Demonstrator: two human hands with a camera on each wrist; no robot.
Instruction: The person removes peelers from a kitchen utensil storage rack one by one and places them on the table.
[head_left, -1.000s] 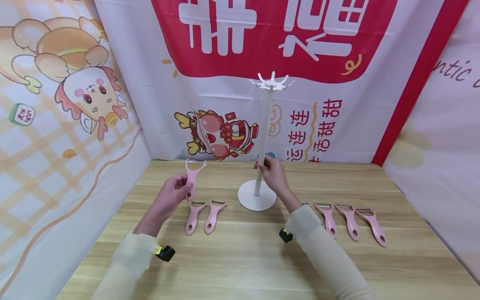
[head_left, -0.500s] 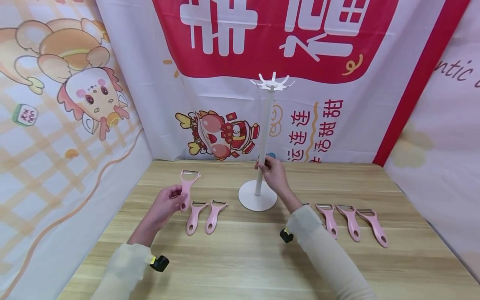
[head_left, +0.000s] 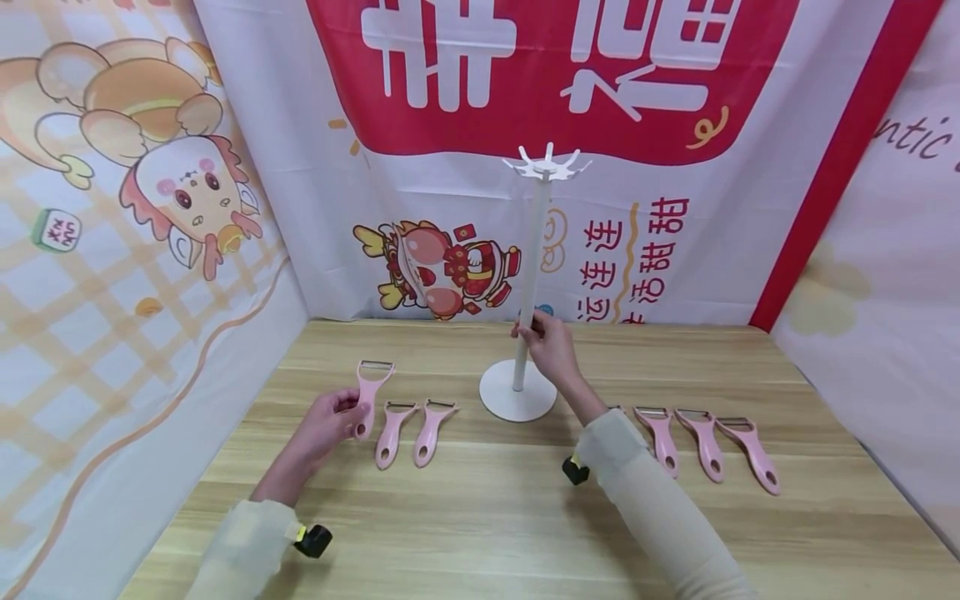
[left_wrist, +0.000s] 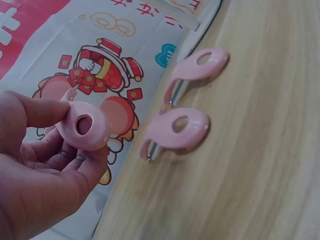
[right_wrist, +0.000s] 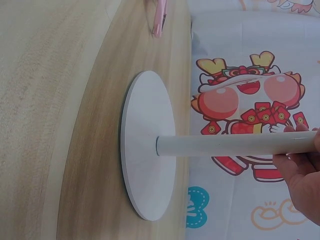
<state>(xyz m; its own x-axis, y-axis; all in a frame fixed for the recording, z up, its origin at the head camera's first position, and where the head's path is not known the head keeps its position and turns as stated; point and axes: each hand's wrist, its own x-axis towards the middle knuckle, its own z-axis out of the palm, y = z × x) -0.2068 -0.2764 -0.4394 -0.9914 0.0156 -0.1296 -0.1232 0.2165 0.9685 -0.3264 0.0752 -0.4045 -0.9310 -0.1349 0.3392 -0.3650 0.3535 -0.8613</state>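
Observation:
My left hand (head_left: 327, 429) pinches a pink peeler (head_left: 367, 400) by its handle, blade end up, at the left of the table. In the left wrist view the held peeler's handle end (left_wrist: 97, 132) with its hole faces the camera. Just right of it, two pink peelers (head_left: 392, 435) (head_left: 430, 432) lie side by side on the wood. My right hand (head_left: 551, 346) grips the pole of a white stand (head_left: 530, 275), which is upright on its round base (head_left: 510, 407). Its top carries several hooks (head_left: 547, 164) with nothing hanging on them.
Several more pink peelers (head_left: 702, 443) lie in a row on the right, one partly hidden behind my right sleeve (head_left: 637, 479). A printed cloth backdrop (head_left: 450, 192) rises at the table's (head_left: 480, 517) back edge, with another cloth (head_left: 150, 317) along the left.
My left hand has come down and left with the peeler, ending beside the two lying peelers. My right hand stays on the pole, and the stand has not moved.

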